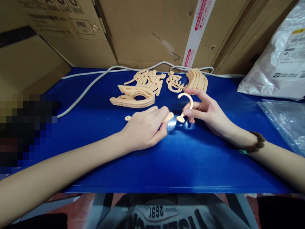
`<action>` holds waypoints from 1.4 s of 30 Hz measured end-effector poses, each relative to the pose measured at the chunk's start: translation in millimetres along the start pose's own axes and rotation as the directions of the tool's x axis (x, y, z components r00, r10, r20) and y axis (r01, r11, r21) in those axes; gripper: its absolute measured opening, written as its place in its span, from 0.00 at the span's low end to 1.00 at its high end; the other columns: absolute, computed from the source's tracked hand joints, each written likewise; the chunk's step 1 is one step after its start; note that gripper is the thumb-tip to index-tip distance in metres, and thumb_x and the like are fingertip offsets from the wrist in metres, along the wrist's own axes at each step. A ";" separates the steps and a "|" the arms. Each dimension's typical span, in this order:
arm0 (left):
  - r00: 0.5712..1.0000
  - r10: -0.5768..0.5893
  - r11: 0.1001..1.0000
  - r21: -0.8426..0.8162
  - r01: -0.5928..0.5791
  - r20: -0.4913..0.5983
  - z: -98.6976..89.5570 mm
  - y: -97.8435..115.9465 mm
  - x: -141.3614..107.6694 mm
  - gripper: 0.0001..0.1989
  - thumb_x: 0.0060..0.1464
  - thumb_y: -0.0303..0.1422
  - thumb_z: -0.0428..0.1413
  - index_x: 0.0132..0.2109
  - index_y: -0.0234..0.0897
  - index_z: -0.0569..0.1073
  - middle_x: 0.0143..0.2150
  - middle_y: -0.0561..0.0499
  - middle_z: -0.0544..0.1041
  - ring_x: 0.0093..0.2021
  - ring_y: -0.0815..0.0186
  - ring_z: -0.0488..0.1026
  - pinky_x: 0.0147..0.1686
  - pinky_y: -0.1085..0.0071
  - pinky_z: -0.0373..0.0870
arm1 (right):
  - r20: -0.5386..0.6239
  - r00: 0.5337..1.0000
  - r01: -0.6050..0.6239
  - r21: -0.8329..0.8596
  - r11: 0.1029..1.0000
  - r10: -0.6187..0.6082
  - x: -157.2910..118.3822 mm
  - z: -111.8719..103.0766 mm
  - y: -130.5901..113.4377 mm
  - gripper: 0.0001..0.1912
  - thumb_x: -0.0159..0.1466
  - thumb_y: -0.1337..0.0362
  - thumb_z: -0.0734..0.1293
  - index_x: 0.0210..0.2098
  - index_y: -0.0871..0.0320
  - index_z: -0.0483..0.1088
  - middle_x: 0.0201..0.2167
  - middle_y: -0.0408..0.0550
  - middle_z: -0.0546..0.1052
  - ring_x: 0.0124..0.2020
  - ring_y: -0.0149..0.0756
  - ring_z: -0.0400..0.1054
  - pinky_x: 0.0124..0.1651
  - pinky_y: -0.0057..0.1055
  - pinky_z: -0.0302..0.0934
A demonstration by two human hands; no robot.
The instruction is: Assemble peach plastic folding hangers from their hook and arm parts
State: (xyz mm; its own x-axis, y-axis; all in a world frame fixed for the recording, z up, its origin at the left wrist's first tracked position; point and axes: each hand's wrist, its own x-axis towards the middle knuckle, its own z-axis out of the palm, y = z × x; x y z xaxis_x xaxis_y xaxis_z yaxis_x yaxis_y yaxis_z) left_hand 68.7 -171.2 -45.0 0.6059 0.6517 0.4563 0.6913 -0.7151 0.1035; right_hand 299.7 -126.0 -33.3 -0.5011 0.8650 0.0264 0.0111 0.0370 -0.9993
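Note:
My left hand (147, 128) is closed around a beige plastic hanger arm (168, 117); both its ends stick out past the fingers, and its middle is hidden. Between thumb and fingers, my right hand (206, 108) pinches a beige hanger hook (191, 101), curved end up and round flat base (180, 119) down. The two held parts are close together but apart. Behind my left hand lies a stack of hanger arms (133, 102), with a heap of thinner curved pieces (149, 81) beyond. A small pile of hooks (174, 82) sits beside another stack of curved arms (198, 81).
The blue table (152, 168) ends at its front edge near my lap. A white cable (95, 82) runs along the back. Cardboard boxes (147, 35) wall off the rear and left. At right are a white plastic parcel (274, 70) and a clear bag (283, 117).

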 end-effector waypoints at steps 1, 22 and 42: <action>1.000 0.027 1.000 0.012 -0.027 -0.009 1.1 -0.6 1.1 0.12 0.66 0.32 0.41 0.44 0.34 0.68 0.35 0.49 0.75 0.35 0.62 0.70 0.32 0.68 0.63 | 0.000 1.000 0.002 0.001 1.000 -0.002 0.2 -0.3 -0.1 0.34 0.56 0.63 0.76 0.58 0.54 0.61 0.28 0.38 0.76 0.23 0.25 0.66 0.28 0.26 0.63; 0.996 0.086 0.994 -0.058 -0.088 -0.033 5.1 -2.6 1.4 0.15 0.71 0.35 0.41 0.49 0.34 0.70 0.38 0.49 0.77 0.36 0.65 0.71 0.39 0.72 0.67 | -0.031 0.999 -0.019 0.073 0.997 0.021 3.2 -6.3 1.0 0.35 0.56 0.63 0.76 0.59 0.55 0.62 0.28 0.37 0.73 0.24 0.24 0.64 0.27 0.23 0.60; 0.994 0.099 0.994 -0.037 -0.100 -0.050 6.7 -0.5 -3.0 0.15 0.71 0.37 0.40 0.52 0.35 0.67 0.38 0.50 0.80 0.32 0.65 0.75 0.35 0.71 0.67 | 0.088 0.996 -0.021 0.061 0.998 0.015 5.4 -10.7 3.3 0.31 0.57 0.63 0.76 0.54 0.54 0.59 0.30 0.38 0.75 0.26 0.25 0.66 0.28 0.23 0.61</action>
State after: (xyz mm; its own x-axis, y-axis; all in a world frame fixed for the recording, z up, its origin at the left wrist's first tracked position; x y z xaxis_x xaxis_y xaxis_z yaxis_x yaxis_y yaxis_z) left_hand 69.2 -171.2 -52.4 0.6504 0.5645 0.5081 0.6120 -0.7858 0.0895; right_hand 306.3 -115.9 -36.1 -0.5749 0.8182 0.0085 -0.0317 -0.0118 -0.9994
